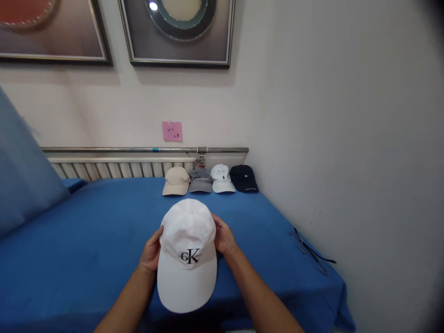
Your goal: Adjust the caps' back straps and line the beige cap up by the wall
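Note:
A white cap [187, 282] with dark letters on its front is held up over the near part of the blue-covered table [86, 240], its brim pointing toward me. My left hand [151, 250] grips the cap's left side, with the thumb at its edge. On the other side, my right hand [224, 235] holds the cap's right edge; its fingertips are partly hidden behind the cap. Along the table's far edge sit a beige cap [176, 181], a grey cap [200, 181], a white cap with a small dark mark [222, 179] and a black cap [243, 178], side by side.
Eyeglasses [312, 252] lie near the table's right edge beside the wall. Behind the table run a radiator [114, 170] and a metal pipe [121, 150]. A pink note [172, 131] is on the wall. Blue-grey fabric [24, 171] hangs at the left.

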A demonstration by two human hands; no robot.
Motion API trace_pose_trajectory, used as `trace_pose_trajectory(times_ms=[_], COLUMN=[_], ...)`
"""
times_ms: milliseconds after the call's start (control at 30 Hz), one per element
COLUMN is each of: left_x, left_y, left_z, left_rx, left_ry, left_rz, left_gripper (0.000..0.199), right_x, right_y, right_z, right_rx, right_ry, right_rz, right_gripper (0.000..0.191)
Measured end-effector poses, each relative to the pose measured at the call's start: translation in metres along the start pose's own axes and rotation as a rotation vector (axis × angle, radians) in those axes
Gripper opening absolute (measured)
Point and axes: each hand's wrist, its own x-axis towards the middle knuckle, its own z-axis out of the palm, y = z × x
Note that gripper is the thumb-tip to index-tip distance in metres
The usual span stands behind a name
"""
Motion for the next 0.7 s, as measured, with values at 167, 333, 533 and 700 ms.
trace_pose_trajectory(times_ms=[167,333,533,700], left_x=[-0.002,-0.01,-0.011,-0.002], left_y=[0.001,0.005,-0.001,-0.004], left_z=[0.008,0.012,0.006,0.011], left_rx=[-0.038,-0.068,-0.079,-0.071], left_ry=[-0.034,-0.008,0.033,0.022], left_rz=[-0.005,0.016,0.061,0.068], left_gripper=[0.046,0.053,0.069,0.077], right_x=[-0.011,-0.044,-0.112,-0.145], right_y=[0.008,0.011,0.026,0.051], right_z=[0.003,-0.003,-0.003,0.001], right_rx=[-0.194,-0.437,-0.642,-0.428], right_ry=[0.097,0.27,0.17,-0.113], right_rz=[-0.059,-0.238,-0.22,0.31], right_gripper=[0.036,0.04,0.032,0.06])
